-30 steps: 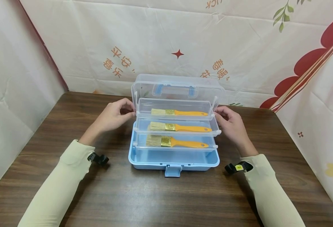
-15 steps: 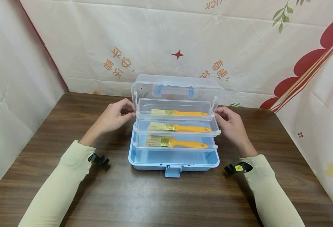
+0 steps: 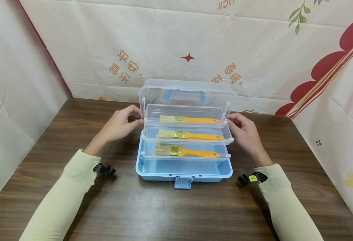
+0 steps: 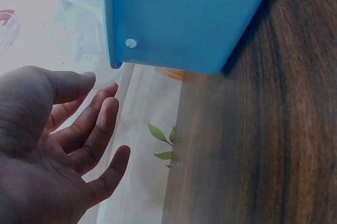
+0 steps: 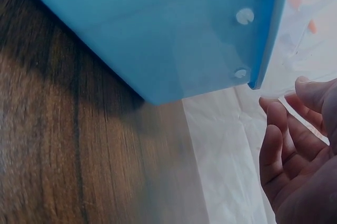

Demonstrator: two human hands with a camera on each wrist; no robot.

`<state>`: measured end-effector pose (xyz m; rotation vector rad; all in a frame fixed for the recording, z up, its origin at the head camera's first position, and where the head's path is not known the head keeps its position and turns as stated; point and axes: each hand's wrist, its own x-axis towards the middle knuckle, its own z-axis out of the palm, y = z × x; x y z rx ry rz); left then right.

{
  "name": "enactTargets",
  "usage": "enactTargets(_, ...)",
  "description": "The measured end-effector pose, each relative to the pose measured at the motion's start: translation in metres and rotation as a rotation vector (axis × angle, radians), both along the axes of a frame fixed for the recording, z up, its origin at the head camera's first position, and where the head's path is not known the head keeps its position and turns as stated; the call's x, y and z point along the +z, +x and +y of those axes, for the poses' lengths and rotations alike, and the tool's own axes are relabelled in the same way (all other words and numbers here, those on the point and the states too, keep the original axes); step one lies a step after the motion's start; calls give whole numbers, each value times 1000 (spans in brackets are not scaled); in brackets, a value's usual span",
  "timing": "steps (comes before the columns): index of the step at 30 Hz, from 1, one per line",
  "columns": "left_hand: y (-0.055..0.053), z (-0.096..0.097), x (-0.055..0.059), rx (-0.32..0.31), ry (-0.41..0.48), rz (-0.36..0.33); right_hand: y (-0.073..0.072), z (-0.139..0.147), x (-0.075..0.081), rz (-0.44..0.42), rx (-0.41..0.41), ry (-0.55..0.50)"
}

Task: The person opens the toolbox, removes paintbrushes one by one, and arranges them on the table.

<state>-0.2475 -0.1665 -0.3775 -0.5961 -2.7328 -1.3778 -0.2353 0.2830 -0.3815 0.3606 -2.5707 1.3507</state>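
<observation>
A storage box with a light blue base (image 3: pixel 184 178) stands open in the head view. Its clear lid (image 3: pixel 188 86) is raised at the back, and three clear trays step down in front of it. One yellow-handled paintbrush lies in each tray: an upper brush (image 3: pixel 202 120), a middle brush (image 3: pixel 205 136) and a lower brush (image 3: pixel 200 152). At the lid's left edge my left hand (image 3: pixel 119 123) pinches the clear plastic between thumb and fingers. Opposite, my right hand (image 3: pixel 246 134) pinches the right edge likewise. Both wrist views show the blue base's side (image 4: pixel 179 19) beside the hands.
The box rests on a dark wooden table (image 3: pixel 164 214). A printed white cloth (image 3: pixel 164 36) hangs behind the table, close to the lid, and cloth also hangs at both sides. A blue latch (image 3: pixel 183 182) sticks out at the box's front.
</observation>
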Motion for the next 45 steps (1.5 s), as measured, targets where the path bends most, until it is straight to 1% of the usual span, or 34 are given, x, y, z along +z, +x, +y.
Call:
enactTargets(8,1,1,-1,-20,-27,16,2,-2,-2,-32,-30,12)
enactTargets(16,0,3,-4,-11,-40,14,2,-2,-4,-39,-13,5)
enactTargets(19,-1,3,-5,-3,-41,2,2,0,-5,-45,-5,9)
enactTargets(27,0,3,-7,11,-61,-42,3,2,-8,-98,20,26)
enactTargets(36,1,2,-3,-11,-74,-74,4,3,-7,-127,28,31)
enactTargets(42,1,2,-3,-21,-114,-127,3,3,-8,-168,37,50)
enactTargets(45,0,2,-4,-26,-134,-140,2,3,-9,-184,48,59)
